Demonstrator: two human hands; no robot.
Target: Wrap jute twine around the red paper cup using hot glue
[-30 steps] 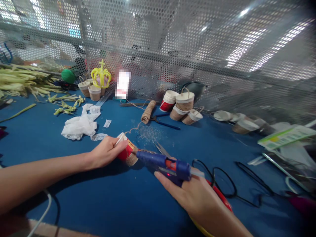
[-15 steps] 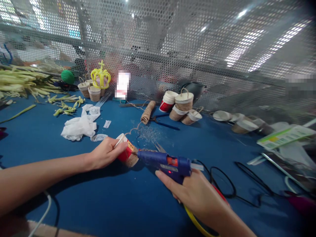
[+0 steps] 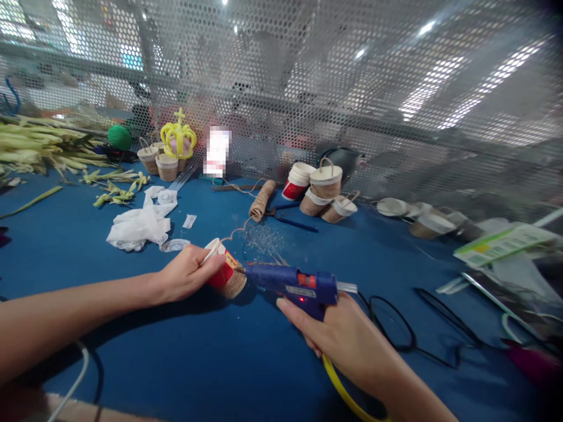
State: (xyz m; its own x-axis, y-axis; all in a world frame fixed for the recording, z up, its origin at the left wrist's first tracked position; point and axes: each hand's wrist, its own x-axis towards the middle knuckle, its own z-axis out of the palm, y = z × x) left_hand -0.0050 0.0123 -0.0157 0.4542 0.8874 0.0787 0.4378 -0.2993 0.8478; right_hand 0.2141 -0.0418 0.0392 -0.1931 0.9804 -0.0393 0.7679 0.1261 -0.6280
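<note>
My left hand [image 3: 189, 271] grips a red and white paper cup [image 3: 226, 274] by its rim, tilted with its base toward the right. Twine is wound around the cup's lower part, and a strand runs from it to a roll of twine [image 3: 263, 200] behind. In my right hand [image 3: 343, 328] is a blue hot glue gun [image 3: 292, 282], its red light lit and a clear glue stick out of its back. The nozzle sits at the cup's side, touching or very near it. Scissors [image 3: 279, 259] lie partly hidden behind the gun.
Blue-handled pliers [image 3: 294, 223] lie behind the twine roll. Twine-wrapped cups [image 3: 325, 180] stand at the back right, others [image 3: 167, 167] beside a yellow crown [image 3: 178, 138]. Crumpled white lace [image 3: 141, 225] lies left. A black cord [image 3: 396, 316] loops at right; perforated metal mesh [image 3: 272, 76] closes the back.
The glue gun has tilted and shifted very slightly, its nozzle still by the cup. My left hand keeps the same hold; the whole view has drifted a little.
</note>
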